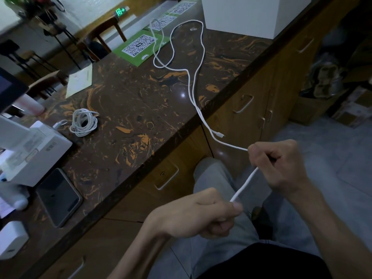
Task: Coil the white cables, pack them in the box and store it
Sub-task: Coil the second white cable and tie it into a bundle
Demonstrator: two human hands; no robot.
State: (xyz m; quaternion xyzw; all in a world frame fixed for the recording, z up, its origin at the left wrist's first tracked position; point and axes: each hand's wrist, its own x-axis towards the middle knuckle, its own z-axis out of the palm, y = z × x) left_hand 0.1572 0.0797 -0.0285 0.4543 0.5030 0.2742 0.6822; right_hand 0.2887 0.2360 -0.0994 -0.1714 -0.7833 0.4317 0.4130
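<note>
A loose white cable (192, 85) is gripped by the closed left hand (201, 214) and the closed right hand (279, 164); its remainder trails across the marbled counter (130, 101). A coiled cable (84, 122) lies separately.

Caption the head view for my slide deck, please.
Both hands stretch a white cable off the marble counter; another coiled cable waits.
</note>
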